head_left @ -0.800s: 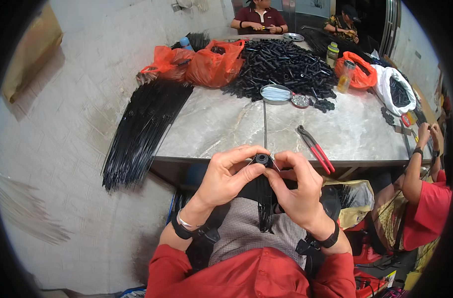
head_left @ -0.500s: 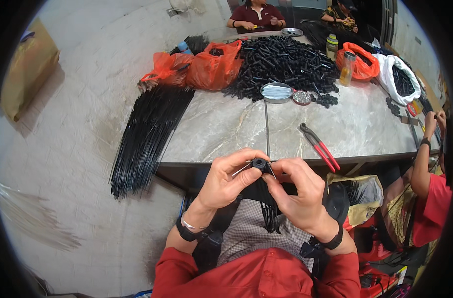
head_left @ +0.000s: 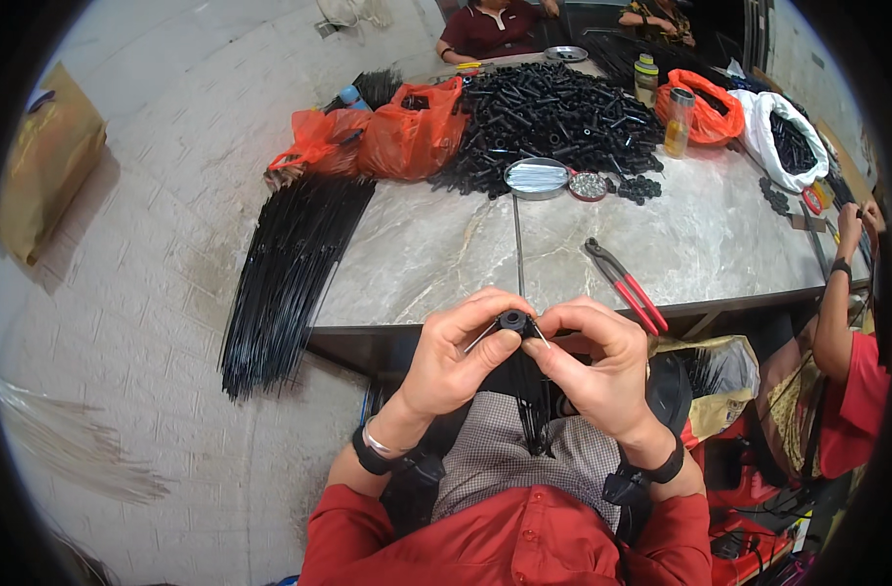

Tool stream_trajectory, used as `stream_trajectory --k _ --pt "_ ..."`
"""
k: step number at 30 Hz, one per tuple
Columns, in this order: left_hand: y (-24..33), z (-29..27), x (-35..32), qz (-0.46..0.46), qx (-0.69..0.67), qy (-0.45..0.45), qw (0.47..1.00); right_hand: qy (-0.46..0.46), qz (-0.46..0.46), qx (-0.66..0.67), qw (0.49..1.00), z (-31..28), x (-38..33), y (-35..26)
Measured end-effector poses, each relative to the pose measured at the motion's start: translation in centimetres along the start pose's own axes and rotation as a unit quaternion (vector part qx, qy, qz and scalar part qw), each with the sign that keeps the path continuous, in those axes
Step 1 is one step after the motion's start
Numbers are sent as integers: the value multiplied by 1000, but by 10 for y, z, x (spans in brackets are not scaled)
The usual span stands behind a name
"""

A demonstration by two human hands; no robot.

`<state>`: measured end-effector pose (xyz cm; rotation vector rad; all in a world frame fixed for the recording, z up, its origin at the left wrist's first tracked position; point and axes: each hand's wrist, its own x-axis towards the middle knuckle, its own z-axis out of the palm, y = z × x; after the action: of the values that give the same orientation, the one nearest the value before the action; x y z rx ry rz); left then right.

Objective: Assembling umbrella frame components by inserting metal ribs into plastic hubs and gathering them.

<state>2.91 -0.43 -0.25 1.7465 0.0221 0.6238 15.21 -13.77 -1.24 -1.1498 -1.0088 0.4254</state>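
Note:
Just in front of the table's near edge, my left hand pinches a black round hub with a hole in its middle between thumb and fingers. Thin metal rods stick out at its sides. Closed at the hub's right side, my right hand has thumb and forefinger together by one of these thin rods. A bunch of slim black rods hangs below the hub over my lap; where they join it is hidden by my fingers.
Red-handled pincers lie on the stone-look table. Beyond are a heap of black tubular parts, an oval tin of thin rods and orange bags. Long black rods overhang the left edge. Other people sit at the far side and right.
Both hands keep hold at the hub, with only slight finger shifts. The view has tilted a little. The person across the table has lowered one hand to the tabletop.

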Motion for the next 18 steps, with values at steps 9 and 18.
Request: stream_trajectory --k 9,18 --pt "-6 -2 2 5 -15 4 1000 -4 -18 -28 999 -3 1 4" --pt "-7 4 3 -10 -29 42 999 27 -95 -119 988 3 3 12"
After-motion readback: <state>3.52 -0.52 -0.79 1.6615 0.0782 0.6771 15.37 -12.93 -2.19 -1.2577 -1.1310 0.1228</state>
